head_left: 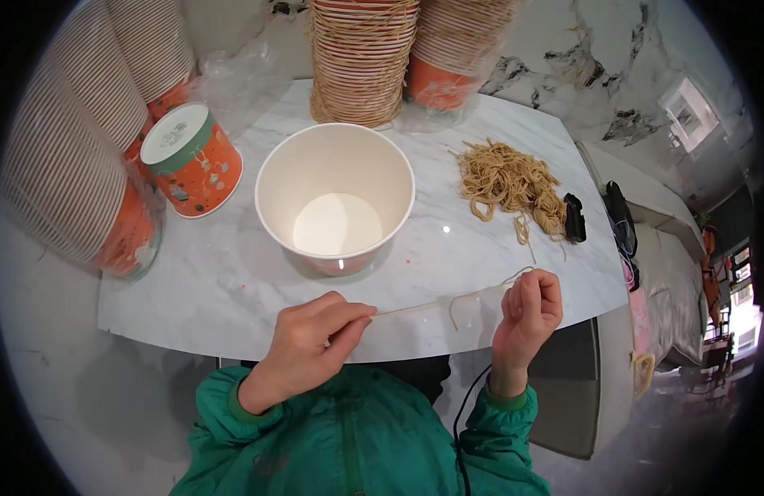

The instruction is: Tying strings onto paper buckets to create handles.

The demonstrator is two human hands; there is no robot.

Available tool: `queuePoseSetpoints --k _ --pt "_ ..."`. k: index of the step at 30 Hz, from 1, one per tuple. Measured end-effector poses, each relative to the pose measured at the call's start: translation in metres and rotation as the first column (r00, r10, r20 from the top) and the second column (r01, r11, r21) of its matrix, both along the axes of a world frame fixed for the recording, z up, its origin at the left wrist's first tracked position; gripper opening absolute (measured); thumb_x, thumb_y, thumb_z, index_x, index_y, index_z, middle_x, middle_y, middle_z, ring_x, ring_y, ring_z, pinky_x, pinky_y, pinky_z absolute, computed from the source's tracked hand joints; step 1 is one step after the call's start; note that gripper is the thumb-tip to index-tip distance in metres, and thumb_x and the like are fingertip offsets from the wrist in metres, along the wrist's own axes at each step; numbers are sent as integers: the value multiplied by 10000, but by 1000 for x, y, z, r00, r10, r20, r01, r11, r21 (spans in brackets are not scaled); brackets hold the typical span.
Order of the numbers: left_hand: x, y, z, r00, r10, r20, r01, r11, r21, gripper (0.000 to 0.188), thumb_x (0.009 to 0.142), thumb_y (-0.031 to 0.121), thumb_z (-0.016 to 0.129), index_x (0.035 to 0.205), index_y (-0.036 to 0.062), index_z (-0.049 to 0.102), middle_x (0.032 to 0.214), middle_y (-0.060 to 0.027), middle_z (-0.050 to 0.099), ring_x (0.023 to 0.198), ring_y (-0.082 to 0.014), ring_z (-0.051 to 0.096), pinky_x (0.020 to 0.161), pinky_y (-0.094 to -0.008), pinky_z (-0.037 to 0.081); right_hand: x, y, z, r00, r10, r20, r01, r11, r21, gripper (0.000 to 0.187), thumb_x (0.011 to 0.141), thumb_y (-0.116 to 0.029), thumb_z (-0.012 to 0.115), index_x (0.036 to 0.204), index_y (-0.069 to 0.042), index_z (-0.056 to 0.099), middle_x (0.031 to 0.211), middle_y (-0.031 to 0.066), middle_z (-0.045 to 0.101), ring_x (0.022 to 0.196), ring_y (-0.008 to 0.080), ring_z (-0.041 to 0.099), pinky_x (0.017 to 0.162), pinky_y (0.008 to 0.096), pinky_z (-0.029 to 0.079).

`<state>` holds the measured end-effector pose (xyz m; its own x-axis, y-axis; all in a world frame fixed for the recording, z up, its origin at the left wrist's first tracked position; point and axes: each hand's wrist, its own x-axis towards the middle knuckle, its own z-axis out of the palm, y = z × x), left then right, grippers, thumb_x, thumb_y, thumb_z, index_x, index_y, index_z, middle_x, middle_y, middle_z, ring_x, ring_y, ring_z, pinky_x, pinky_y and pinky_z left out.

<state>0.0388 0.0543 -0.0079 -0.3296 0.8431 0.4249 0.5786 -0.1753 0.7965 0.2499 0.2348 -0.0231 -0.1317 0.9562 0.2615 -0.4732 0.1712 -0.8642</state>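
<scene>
A thin tan string (423,307) runs nearly straight between my two hands, just above the table's front edge. My left hand (307,341) pinches one end between thumb and forefinger. My right hand (529,311) is closed on the other part, and a loose tail of string hangs down a little to its left. Beyond my hands stands a large white-lined paper tub (336,190), upright with its mouth toward me. Back right lies a tangled heap of tan string (510,183), with a small black object (574,218) against its right side.
An orange paper tub (193,169) rests upside down at the left. Tall nested stacks of tubs in clear plastic (76,165) line the left side. Behind, one stack is draped in string (364,62) beside another wrapped stack (452,58). A grey sofa (667,281) is at the right.
</scene>
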Motion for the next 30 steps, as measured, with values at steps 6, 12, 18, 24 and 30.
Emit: queuePoseSetpoints --k 6,12,18,24,30 --pt "-7 -5 1 999 38 4 -38 999 -32 139 883 -46 712 1009 4 745 752 -84 640 585 -201 590 538 -318 458 -1 16 -25 851 -131 508 72 988 133 63 1005 -77 673 991 -19 653 733 -28 551 640 61 507 558 229 393" --pt "3 3 4 966 5 -259 0 1000 22 171 840 -20 732 996 47 721 770 -65 625 633 -238 635 546 -356 490 -31 -39 17 737 -201 645 -350 703 619 374 846 14 739 1205 25 636 1137 214 653 989 398 658 840 423 552" --pt "-4 -4 18 926 -27 -377 41 999 29 220 761 -12 749 965 45 688 808 -75 603 677 -251 637 550 -371 491 -57 -77 14 719 256 646 -572 746 341 308 932 49 696 1230 38 620 980 164 631 764 245 690 618 313 550" --pt "-17 -12 25 917 14 -399 6 999 51 193 786 -16 743 962 39 688 794 -75 604 665 -253 630 547 -368 486 -66 -75 7 729 281 624 -567 758 322 137 928 32 726 1057 20 684 858 79 639 666 142 617 581 272 490" --pt "-25 -21 28 955 34 -296 -28 999 21 168 817 -37 723 973 23 703 794 -89 628 666 -260 635 554 -361 482 -70 -78 7 742 312 594 -563 771 298 101 941 33 721 1038 23 697 799 24 619 649 39 530 562 202 397"
